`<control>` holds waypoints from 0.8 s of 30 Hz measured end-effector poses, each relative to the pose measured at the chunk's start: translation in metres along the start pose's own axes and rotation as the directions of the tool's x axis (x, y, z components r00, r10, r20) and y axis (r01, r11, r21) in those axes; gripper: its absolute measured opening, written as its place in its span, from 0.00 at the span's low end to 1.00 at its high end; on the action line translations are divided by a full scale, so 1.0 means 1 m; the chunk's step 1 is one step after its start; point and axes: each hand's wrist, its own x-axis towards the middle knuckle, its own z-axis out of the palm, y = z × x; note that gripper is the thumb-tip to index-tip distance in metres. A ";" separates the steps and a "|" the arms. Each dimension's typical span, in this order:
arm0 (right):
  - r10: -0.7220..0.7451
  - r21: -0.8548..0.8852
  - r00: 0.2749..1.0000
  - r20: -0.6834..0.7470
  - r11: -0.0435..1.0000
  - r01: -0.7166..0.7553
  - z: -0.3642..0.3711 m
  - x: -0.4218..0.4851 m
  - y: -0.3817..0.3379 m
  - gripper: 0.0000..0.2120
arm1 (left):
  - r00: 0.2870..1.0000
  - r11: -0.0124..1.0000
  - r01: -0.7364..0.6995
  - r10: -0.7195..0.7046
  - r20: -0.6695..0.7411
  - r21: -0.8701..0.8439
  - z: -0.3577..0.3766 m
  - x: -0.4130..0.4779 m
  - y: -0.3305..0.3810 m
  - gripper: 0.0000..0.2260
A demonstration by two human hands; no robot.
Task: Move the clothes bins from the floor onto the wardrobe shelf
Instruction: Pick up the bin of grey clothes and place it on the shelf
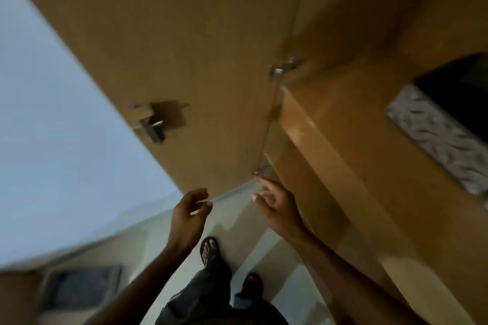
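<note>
A patterned grey fabric bin (446,124) with a dark inside sits on the wardrobe shelf (351,166) at the right. A second bin (79,287), grey with dark contents, stands on the floor at the lower left. My left hand (190,214) and my right hand (277,203) hang empty in mid-air in front of me, fingers loosely curled and apart. Neither hand touches a bin. The whole view is blurred.
The open wooden wardrobe door (171,47) with a metal latch (151,124) hangs ahead on the left. A pale wall (52,140) is at the left. My feet in dark sandals (210,248) stand on the light tiled floor.
</note>
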 end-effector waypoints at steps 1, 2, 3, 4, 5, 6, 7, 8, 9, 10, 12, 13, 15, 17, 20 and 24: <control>-0.027 -0.023 0.996 0.084 0.999 0.029 0.023 -0.002 -0.008 0.22 | 0.997 1.000 0.025 -0.026 -0.079 -0.014 -0.025 -0.017 -0.014 0.11; -0.046 -0.035 0.988 0.147 0.998 0.052 0.040 -0.005 -0.014 0.22 | 0.990 0.999 0.046 -0.049 -0.135 -0.026 -0.045 -0.031 -0.024 0.11; -0.067 -0.044 0.976 0.208 0.996 0.078 0.058 -0.008 -0.022 0.22 | 0.978 0.997 0.067 -0.075 -0.194 -0.046 -0.065 -0.044 -0.035 0.11; -0.090 -0.052 0.956 0.280 0.993 0.109 0.083 -0.012 -0.034 0.22 | 0.957 0.994 0.085 -0.101 -0.270 -0.072 -0.089 -0.061 -0.048 0.11; -0.108 -0.061 0.938 0.329 0.989 0.135 0.100 -0.014 -0.041 0.22 | 0.938 0.991 0.097 -0.122 -0.325 -0.093 -0.106 -0.072 -0.057 0.11; -0.131 -0.065 0.910 0.393 0.983 0.169 0.125 -0.019 -0.053 0.21 | 0.908 0.986 0.114 -0.152 -0.391 -0.119 -0.128 -0.090 -0.068 0.12; -0.148 -0.061 0.887 0.438 0.979 0.193 0.144 -0.023 -0.061 0.21 | 0.883 0.983 0.126 -0.174 -0.436 -0.136 -0.144 -0.102 -0.076 0.12; -0.166 -0.060 0.865 0.473 0.974 0.219 0.162 -0.026 -0.069 0.21 | 0.859 0.978 0.139 -0.197 -0.473 -0.154 -0.159 -0.114 -0.084 0.12; -0.181 -0.053 0.833 0.523 0.968 0.244 0.188 -0.034 -0.081 0.21 | 0.823 0.974 0.148 -0.217 -0.525 -0.171 -0.179 -0.130 -0.094 0.12; -0.191 -0.052 0.810 0.555 0.964 0.262 0.205 -0.039 -0.089 0.21 | 0.798 0.970 0.153 -0.235 -0.555 -0.191 -0.193 -0.140 -0.102 0.12; -0.210 -0.047 0.754 0.622 0.952 0.303 0.248 -0.055 -0.109 0.21 | 0.739 0.959 0.161 -0.274 -0.615 -0.233 -0.225 -0.168 -0.120 0.11; -0.216 -0.044 0.736 0.641 0.948 0.316 0.265 -0.062 -0.117 0.21 | 0.719 0.955 0.166 -0.287 -0.633 -0.244 -0.237 -0.178 -0.127 0.11; -0.224 -0.037 0.686 0.692 0.939 0.343 0.307 -0.081 -0.136 0.20 | 0.662 0.947 0.182 -0.316 -0.679 -0.264 -0.269 -0.202 -0.146 0.11; -0.241 -0.019 0.629 0.739 0.926 0.376 0.350 -0.100 -0.153 0.20 | 0.602 0.938 0.183 -0.343 -0.721 -0.293 -0.299 -0.225 -0.162 0.10; -0.235 -0.008 0.532 0.813 0.910 0.415 0.405 -0.125 -0.175 0.20 | 0.492 0.924 0.183 -0.382 -0.782 -0.336 -0.336 -0.253 -0.180 0.10; -0.211 0.000 0.422 0.881 0.894 0.448 0.466 -0.143 -0.197 0.20 | 0.377 0.903 0.174 -0.431 -0.820 -0.394 -0.376 -0.269 -0.202 0.10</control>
